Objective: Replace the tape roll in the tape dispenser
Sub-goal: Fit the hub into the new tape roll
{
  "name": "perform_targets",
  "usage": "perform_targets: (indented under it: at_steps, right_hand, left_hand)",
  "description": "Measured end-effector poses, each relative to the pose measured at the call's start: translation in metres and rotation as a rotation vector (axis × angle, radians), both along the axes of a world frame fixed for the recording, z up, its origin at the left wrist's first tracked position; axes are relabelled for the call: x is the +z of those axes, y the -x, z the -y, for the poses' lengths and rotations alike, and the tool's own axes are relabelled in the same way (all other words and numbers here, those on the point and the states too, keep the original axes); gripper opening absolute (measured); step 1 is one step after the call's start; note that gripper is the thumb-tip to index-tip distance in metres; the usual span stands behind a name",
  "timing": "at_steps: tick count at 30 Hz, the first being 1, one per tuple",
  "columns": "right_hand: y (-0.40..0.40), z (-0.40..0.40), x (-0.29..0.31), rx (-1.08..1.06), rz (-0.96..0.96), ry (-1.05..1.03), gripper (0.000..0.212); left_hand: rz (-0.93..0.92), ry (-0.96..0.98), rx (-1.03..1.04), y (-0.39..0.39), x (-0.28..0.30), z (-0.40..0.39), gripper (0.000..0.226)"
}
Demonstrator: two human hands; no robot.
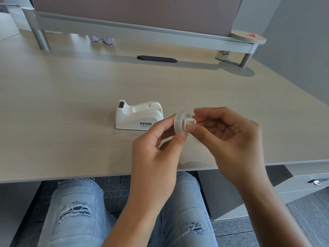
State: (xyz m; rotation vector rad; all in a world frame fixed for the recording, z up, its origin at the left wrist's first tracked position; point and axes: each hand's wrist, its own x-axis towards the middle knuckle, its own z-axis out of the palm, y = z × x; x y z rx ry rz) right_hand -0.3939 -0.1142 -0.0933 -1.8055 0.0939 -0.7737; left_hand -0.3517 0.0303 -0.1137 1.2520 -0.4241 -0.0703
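A white tape dispenser [138,115] marked VIVID stands on the desk, its cutter at the left end and its roll cradle empty. Just right of it, above the desk, both hands hold a small clear tape roll [179,122] on a white plastic hub [189,123]. My left hand [156,150] pinches the roll's rim from below and left with thumb and fingers. My right hand [229,138] grips the hub's protruding square end with thumb and forefinger. The far side of the roll is hidden by the fingers.
The light wooden desk [71,113] ends at a front edge just below my hands, with my knees in torn jeans beneath. A monitor shelf on metal legs [41,39] spans the back, a cable grommet [156,58] and a small patterned cup [222,55] near it.
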Motion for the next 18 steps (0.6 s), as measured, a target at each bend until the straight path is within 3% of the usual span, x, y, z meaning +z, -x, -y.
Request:
perform_targets:
  at_steps: [9,18]
  right_hand:
    - [-0.002,-0.002,-0.009,0.128,-0.004,-0.130,0.025]
    - [0.000,-0.002,-0.011,0.110,-0.005,0.054,0.023]
  left_hand:
    - [-0.024,0.026,0.024,-0.002,-0.004,-0.004,0.025]
    - [-0.013,-0.017,0.046,-0.004,-0.004,-0.004,0.020]
